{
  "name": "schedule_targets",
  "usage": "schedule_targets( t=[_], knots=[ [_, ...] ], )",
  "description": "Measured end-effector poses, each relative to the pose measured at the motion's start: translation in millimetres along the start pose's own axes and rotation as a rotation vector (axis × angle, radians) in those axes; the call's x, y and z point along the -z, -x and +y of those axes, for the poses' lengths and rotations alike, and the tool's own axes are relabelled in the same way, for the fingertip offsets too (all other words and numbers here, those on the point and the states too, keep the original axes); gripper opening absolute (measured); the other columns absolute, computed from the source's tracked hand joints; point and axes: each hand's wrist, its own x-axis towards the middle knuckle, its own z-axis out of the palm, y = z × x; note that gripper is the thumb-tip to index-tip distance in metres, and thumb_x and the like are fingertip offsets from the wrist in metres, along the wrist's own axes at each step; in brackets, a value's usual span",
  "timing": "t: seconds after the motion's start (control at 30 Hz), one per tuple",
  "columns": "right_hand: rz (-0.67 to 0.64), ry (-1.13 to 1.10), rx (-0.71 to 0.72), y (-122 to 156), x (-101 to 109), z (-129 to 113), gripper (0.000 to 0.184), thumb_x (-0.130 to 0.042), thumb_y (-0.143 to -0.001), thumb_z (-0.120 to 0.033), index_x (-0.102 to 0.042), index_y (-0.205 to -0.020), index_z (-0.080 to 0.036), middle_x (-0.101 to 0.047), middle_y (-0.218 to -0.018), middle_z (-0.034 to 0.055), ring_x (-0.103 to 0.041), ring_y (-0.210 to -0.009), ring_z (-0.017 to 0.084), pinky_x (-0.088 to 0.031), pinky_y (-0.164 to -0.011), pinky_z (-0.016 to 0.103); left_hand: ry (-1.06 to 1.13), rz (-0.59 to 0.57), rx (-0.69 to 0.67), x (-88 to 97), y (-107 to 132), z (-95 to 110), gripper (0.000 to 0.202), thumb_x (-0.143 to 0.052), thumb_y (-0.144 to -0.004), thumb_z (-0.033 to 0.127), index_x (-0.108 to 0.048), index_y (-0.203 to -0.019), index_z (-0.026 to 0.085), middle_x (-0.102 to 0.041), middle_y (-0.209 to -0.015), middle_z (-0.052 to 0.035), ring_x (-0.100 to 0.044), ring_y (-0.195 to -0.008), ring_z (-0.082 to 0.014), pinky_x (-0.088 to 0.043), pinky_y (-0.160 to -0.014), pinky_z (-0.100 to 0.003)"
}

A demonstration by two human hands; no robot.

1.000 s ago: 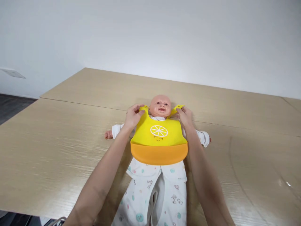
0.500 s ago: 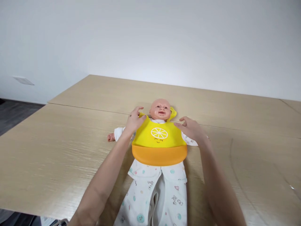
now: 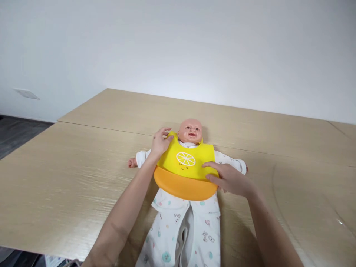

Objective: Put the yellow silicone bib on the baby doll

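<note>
A baby doll (image 3: pixel 190 130) in white printed pyjamas lies on its back on the wooden table (image 3: pixel 69 174). A yellow silicone bib (image 3: pixel 185 163) with an orange catch pocket and a lemon-slice face covers its chest. My left hand (image 3: pixel 160 142) pinches the bib's left neck strap by the doll's shoulder. Over on the bib's right lower edge, my right hand (image 3: pixel 229 178) grips the rim of the orange pocket with curled fingers.
The light wood table runs far to the left, right and back, with seams between its panels. A white wall (image 3: pixel 178 48) stands behind it. Dark floor (image 3: pixel 16 129) shows at the far left.
My right hand left the bib's right neck strap and came down to the right edge of the orange pocket. The bib tilted slightly. My left hand stayed at the left strap.
</note>
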Motion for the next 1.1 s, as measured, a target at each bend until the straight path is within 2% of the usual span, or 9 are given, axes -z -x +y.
schedule_targets(
  t=[0.07,0.13,0.33,0.53,0.67,0.8,0.9,1.03,1.1],
  knots=[
    [-0.138,-0.054,-0.045,4,4,0,0.043,-0.043,-0.087,-0.045,-0.047,-0.125,-0.026,-0.056,-0.060,-0.0016,-0.053,-0.048,0.010,-0.038,-0.048,0.020,0.036,-0.015,0.019,1.7,-1,0,0.040,-0.060,-0.073,0.028,-0.060,-0.111,0.018,-0.063,-0.086,-0.0055,-0.059,-0.076,-0.0176,-0.047,-0.070,-0.030],
    [-0.155,-0.112,-0.062,2,6,5,0.039,-0.044,-0.086,-0.044,-0.050,-0.118,-0.023,-0.053,-0.055,-0.0021,-0.052,-0.046,0.011,-0.037,-0.045,0.019,0.043,-0.067,0.037,4.6,0,1,0.043,-0.061,-0.073,0.032,-0.060,-0.114,0.018,-0.063,-0.087,-0.0056,-0.059,-0.076,-0.0179,-0.047,-0.070,-0.030],
    [0.196,-0.151,-0.007,-17,9,28,0.024,-0.046,-0.082,-0.032,-0.058,-0.095,-0.016,-0.036,-0.052,-0.0046,-0.037,-0.044,0.005,-0.027,-0.043,0.018,0.043,-0.196,0.047,13.6,2,1,0.047,-0.062,-0.069,0.031,-0.060,-0.115,0.021,-0.062,-0.093,-0.0052,-0.059,-0.082,-0.0185,-0.046,-0.070,-0.028],
    [-0.086,-0.209,-0.044,-17,13,32,0.023,-0.042,-0.079,-0.023,-0.056,-0.096,-0.016,-0.032,-0.051,-0.0057,-0.038,-0.043,0.005,-0.026,-0.042,0.017,0.049,-0.186,0.004,10.8,-1,-3,0.043,-0.059,-0.070,0.028,-0.062,-0.111,0.017,-0.061,-0.087,-0.0045,-0.059,-0.076,-0.0166,-0.046,-0.067,-0.027],
    [-0.092,-0.097,-0.078,-12,10,25,0.022,-0.044,-0.083,-0.034,-0.054,-0.096,-0.020,-0.044,-0.053,-0.0041,-0.046,-0.045,0.008,-0.030,-0.041,0.017,-0.039,-0.204,-0.040,12.5,0,0,0.038,-0.056,-0.076,0.035,-0.062,-0.109,0.017,-0.063,-0.086,-0.0050,-0.059,-0.080,-0.0181,-0.046,-0.071,-0.028],
    [0.022,0.028,-0.061,-4,15,21,0.030,-0.046,-0.085,-0.043,-0.059,-0.101,-0.022,-0.050,-0.049,-0.0031,-0.044,-0.042,0.008,-0.030,-0.045,0.019,-0.079,-0.235,-0.024,13.3,4,8,0.042,-0.051,-0.081,0.042,-0.060,-0.114,0.017,-0.064,-0.083,-0.0053,-0.059,-0.077,-0.0190,-0.046,-0.070,-0.030],
    [0.158,-0.045,-0.077,-10,27,25,0.034,-0.047,-0.083,-0.045,-0.059,-0.104,-0.021,-0.055,-0.055,-0.0014,-0.048,-0.046,0.009,-0.035,-0.048,0.020,-0.089,-0.234,-0.027,8.3,7,12,0.043,-0.050,-0.082,0.040,-0.058,-0.117,0.016,-0.066,-0.090,-0.0075,-0.060,-0.080,-0.0200,-0.047,-0.074,-0.032],
    [0.504,-0.099,-0.149,-48,45,35,0.030,-0.049,-0.081,-0.040,-0.058,-0.096,-0.016,-0.063,-0.070,0.0033,-0.059,-0.064,0.012,-0.042,-0.056,0.020,-0.094,-0.220,-0.055,-1.1,9,11,0.039,-0.048,-0.084,0.035,-0.058,-0.118,0.017,-0.064,-0.115,-0.0096,-0.060,-0.100,-0.0228,-0.045,-0.090,-0.035],
    [0.496,-0.080,-0.221,-75,50,37,0.029,-0.050,-0.080,-0.038,-0.057,-0.099,-0.017,-0.066,-0.078,0.0044,-0.061,-0.070,0.013,-0.044,-0.061,0.021,-0.094,-0.235,-0.070,-3.4,10,10,0.039,-0.046,-0.085,0.033,-0.057,-0.120,0.018,-0.060,-0.124,-0.0085,-0.055,-0.113,-0.0228,-0.041,-0.098,-0.035]
  ],
)
